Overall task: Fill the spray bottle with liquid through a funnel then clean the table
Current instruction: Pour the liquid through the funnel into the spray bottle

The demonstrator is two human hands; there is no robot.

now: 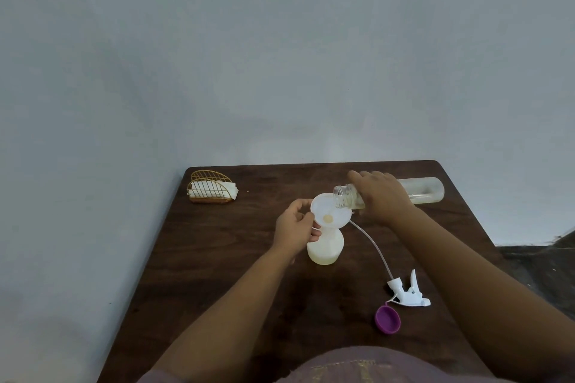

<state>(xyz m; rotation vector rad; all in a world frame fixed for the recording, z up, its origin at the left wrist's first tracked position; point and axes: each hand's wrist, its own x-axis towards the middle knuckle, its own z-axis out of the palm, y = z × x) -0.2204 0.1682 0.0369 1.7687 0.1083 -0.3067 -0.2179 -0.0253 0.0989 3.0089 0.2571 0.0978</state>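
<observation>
A white spray bottle (325,247) stands on the dark wooden table (217,258) with a white funnel (329,213) in its neck. My left hand (297,228) pinches the funnel's left rim. My right hand (381,196) grips a clear bottle (423,189) of pale yellow liquid, tipped on its side with its open mouth over the funnel. A little yellow liquid sits at the funnel's centre, and the spray bottle is partly filled.
The white trigger sprayer head (409,291) with its long tube lies on the table at the right, a purple cap (387,319) beside it. A gold wire holder with white napkins (211,189) stands at the far left corner. A wall lies behind.
</observation>
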